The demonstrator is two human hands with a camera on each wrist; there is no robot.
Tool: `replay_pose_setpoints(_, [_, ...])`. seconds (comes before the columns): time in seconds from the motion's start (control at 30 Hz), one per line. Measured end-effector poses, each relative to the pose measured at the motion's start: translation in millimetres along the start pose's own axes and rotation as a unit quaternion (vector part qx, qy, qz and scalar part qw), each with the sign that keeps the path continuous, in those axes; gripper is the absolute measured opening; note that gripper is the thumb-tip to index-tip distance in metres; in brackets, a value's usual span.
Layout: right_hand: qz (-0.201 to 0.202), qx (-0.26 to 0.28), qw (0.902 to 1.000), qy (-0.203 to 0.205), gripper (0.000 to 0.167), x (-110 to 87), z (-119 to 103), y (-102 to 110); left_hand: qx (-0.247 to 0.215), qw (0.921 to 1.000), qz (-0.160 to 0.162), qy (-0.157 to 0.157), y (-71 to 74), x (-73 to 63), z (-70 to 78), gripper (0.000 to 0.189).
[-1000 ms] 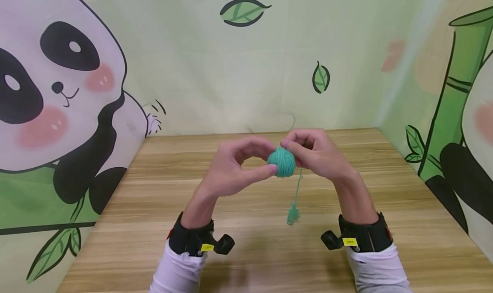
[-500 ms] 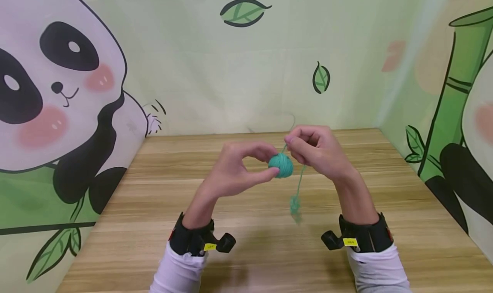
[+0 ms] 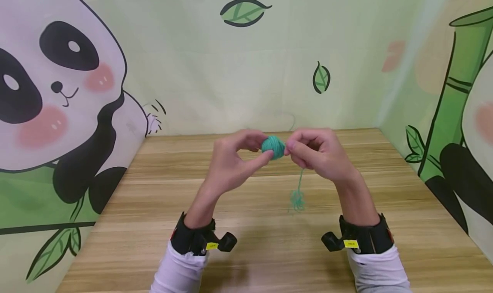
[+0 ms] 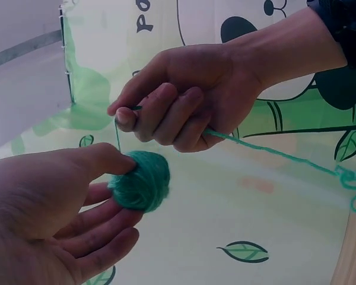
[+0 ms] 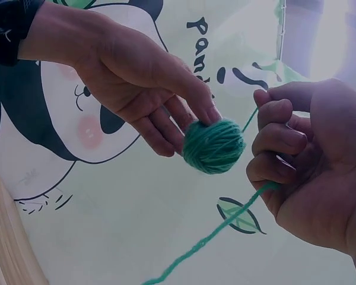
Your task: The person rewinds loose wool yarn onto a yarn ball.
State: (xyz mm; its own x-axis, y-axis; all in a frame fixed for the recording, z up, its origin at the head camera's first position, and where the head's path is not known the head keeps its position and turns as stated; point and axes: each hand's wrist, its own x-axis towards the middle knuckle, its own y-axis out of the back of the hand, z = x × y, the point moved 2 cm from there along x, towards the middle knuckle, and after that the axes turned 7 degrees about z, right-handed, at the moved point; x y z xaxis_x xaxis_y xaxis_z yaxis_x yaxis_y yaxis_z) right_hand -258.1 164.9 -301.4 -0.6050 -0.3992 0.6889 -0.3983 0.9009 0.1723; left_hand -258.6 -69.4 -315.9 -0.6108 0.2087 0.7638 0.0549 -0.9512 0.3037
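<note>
A teal ball of yarn (image 3: 273, 147) is held between the thumb and fingers of my left hand (image 3: 235, 162), above the table. Close to its right side, my right hand (image 3: 319, 154) pinches the yarn strand (image 5: 250, 120) between thumb and forefinger. The right hand's other fingers curl over the strand, which passes through the palm and comes out below the little finger. From there a loose tail (image 4: 273, 153) hangs down to a small tangle of yarn (image 3: 297, 200). In the left wrist view, a short taut length runs from the pinching fingertips to the ball.
The wooden table (image 3: 161, 224) lies below both hands. Behind it stands a pale green backdrop (image 3: 185, 70) printed with pandas, leaves and bamboo, which continues along the left and right sides. Both wrists wear black straps with small cameras.
The ball first dipped slightly, then rose and shifted left with the left hand. The right hand drew a strand away from it, then came back close beside it. The dangling tangle has risen and spread out.
</note>
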Motion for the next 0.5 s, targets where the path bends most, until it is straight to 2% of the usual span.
replay_pose_setpoints(0.27, [-0.052, -0.007, 0.9986, 0.009, 0.021, -0.1, 5.4, -1.1, -0.024, 0.9973, 0.067, 0.019, -1.6, 0.5, 2.0, 0.028])
replay_pose_setpoints(0.5, [-0.092, -0.01, 0.9957, 0.0, 0.021, 0.9, 8.0, -3.6, -0.076, 0.9916, 0.102, 0.02, -1.6, 0.0, 4.9, 0.031])
